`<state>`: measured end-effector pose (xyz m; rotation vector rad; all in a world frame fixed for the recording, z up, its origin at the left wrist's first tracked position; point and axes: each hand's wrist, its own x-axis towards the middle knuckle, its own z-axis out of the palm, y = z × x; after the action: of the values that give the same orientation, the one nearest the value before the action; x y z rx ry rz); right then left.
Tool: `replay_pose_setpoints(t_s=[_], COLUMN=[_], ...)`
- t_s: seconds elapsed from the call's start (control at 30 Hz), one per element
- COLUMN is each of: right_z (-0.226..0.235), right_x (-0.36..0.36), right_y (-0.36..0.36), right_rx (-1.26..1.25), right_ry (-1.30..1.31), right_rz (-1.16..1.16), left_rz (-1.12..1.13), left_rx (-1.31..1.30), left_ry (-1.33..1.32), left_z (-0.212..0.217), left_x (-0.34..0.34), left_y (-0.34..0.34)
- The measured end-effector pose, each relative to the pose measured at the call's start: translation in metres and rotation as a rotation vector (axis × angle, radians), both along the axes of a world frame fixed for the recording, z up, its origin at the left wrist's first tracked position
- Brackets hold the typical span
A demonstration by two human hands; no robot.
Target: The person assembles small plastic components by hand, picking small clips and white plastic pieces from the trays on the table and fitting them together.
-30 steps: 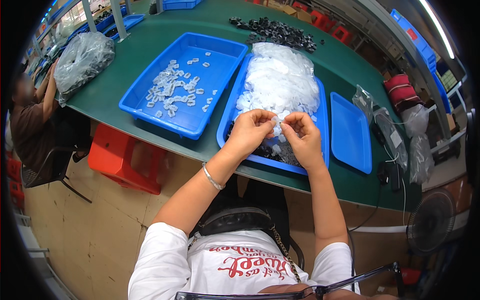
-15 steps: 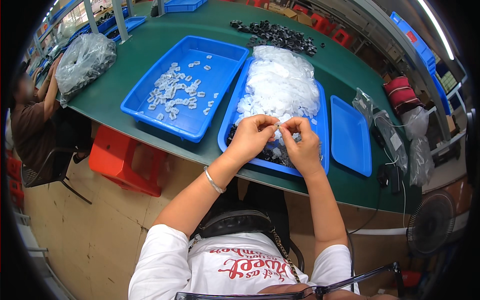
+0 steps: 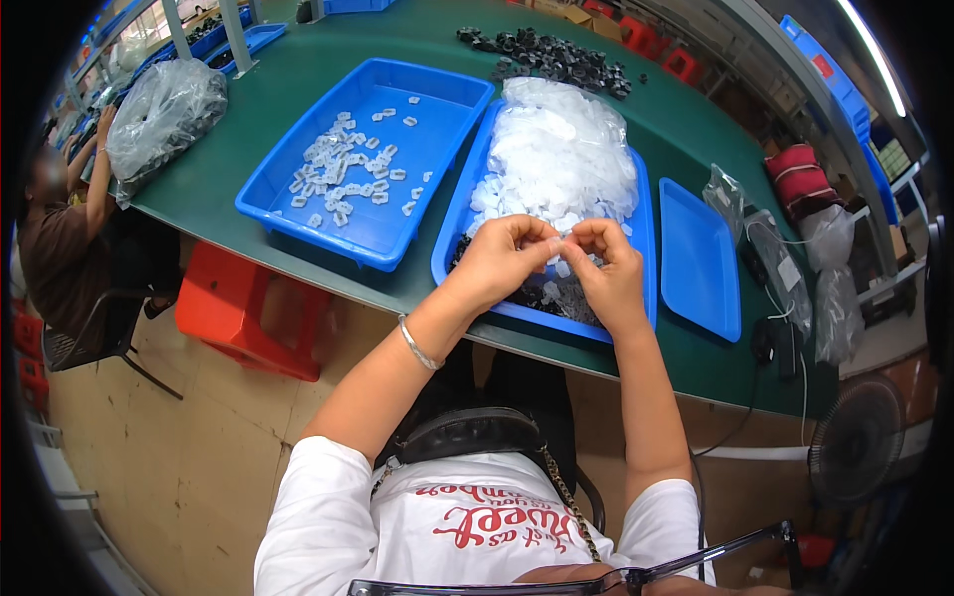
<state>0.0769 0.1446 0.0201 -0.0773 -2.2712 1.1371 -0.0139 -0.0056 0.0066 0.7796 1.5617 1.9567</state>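
Note:
My left hand and my right hand meet fingertip to fingertip, each in a pinch. Whatever sits between them is tiny and mostly covered by the fingers. Both hands are over the near part of a blue tray. A clear plastic bag of white pieces fills the far part of that tray, with loose white pieces spilling toward my fingers. Small black and grey parts lie below my hands at the near edge, partly hidden by them.
Left of my hands, a larger blue tray holds scattered translucent pieces. A shallow blue tray lies right. Black parts are heaped at the back. A red stool, a seated person and a fan surround the table.
Both hands stay pinched together over the tray. The fingertips have shifted slightly, and the small piece between them shows less. The view has tilted a little.

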Motion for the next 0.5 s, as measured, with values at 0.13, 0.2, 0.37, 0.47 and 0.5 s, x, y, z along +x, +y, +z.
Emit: replay_pose_setpoints(t_s=[0.13,0.2,0.37,0.47,0.5], right_z=[0.005,0.003,0.009,0.014,0.016], right_x=[-0.003,-0.005,-0.006,0.000,0.002], right_y=[0.004,0.009,0.017,0.028,0.027], right_rx=[-0.296,-0.290,-0.270,-0.113,-0.112], right_ry=[-0.061,0.006,0.061,-0.095,-0.097], right_rz=[0.179,0.097,-0.088,-0.134,-0.135], left_rz=[0.004,-0.010,0.048,0.031,0.034], left_rx=[0.133,0.136,0.155,0.127,0.120], left_ry=[-0.274,-0.271,-0.215,-0.231,-0.253], left_z=[-0.001,-0.002,-0.005,-0.001,0.002], left_x=[-0.002,-0.004,-0.004,-0.003,-0.002], left_y=[0.001,-0.001,-0.001,0.000,0.001])
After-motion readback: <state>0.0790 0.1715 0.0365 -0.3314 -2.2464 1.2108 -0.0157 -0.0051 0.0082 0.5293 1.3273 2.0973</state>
